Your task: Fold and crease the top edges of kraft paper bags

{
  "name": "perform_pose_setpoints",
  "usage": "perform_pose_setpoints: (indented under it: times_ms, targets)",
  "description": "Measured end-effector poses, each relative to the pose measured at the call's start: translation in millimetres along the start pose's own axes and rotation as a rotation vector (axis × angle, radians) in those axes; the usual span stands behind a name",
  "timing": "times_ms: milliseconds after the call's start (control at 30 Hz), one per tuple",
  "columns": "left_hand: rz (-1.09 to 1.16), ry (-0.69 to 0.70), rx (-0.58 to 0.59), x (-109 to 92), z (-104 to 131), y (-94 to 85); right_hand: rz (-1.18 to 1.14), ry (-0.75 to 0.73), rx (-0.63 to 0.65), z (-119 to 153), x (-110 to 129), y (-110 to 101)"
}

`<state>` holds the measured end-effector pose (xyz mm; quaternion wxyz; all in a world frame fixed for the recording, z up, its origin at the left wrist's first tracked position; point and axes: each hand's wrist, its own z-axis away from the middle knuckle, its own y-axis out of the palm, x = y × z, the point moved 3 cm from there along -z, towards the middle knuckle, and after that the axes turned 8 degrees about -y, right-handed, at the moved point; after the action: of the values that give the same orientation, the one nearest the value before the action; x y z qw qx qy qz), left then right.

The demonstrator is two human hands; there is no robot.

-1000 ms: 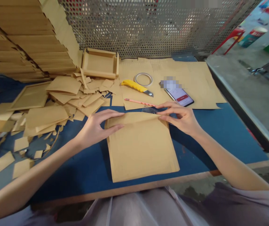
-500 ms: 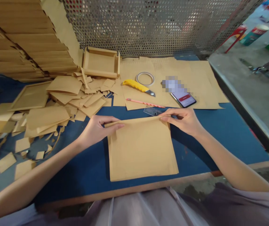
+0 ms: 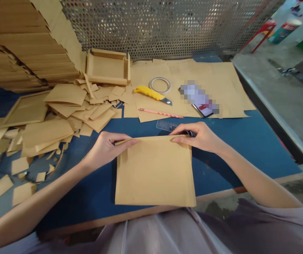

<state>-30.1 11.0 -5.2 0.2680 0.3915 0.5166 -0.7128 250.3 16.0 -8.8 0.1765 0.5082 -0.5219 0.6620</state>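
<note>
A folded sheet of brown kraft paper (image 3: 155, 173) lies in front of me at the table's near edge, its far edge lifted a little. My left hand (image 3: 111, 146) pinches its far left corner between thumb and fingers. Near the far right corner, my right hand (image 3: 196, 137) is closed on the same edge, thumb on top. Just beyond that edge lies a clear ruler (image 3: 164, 125), partly behind my right hand. A small dark object shows under the right fingers; I cannot make out what it is.
Paper scraps (image 3: 69, 116) and a tall cardboard stack (image 3: 21, 46) fill the left. Behind are a cardboard tray (image 3: 108, 67), yellow utility knife (image 3: 151, 93), tape roll (image 3: 150, 84), pink pencil (image 3: 159, 113) and phone (image 3: 204, 110) on paper sheets. A perforated metal panel (image 3: 154, 28) stands behind.
My right hand has slid left along the paper's far edge. The paper now sits squarer to me, its near edge more level. The view has shifted slightly.
</note>
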Motion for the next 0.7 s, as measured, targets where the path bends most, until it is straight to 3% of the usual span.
perform_pose_setpoints:
  times_ms: [200, 467, 700]
  targets:
    - [-0.033, 0.018, -0.016, -3.2, 2.1, 0.9, 0.005, 0.032, -0.023, 1.1, 3.5, 4.3]
    - [-0.117, 0.087, 0.128, -15.9, -0.7, -0.1, -0.075, 0.078, -0.045, -1.6, 5.0, 7.6]
    - [-0.250, 0.082, 0.106, -25.9, -7.4, 2.4, -0.086, 0.054, 0.011, -11.4, 9.5, 6.8]
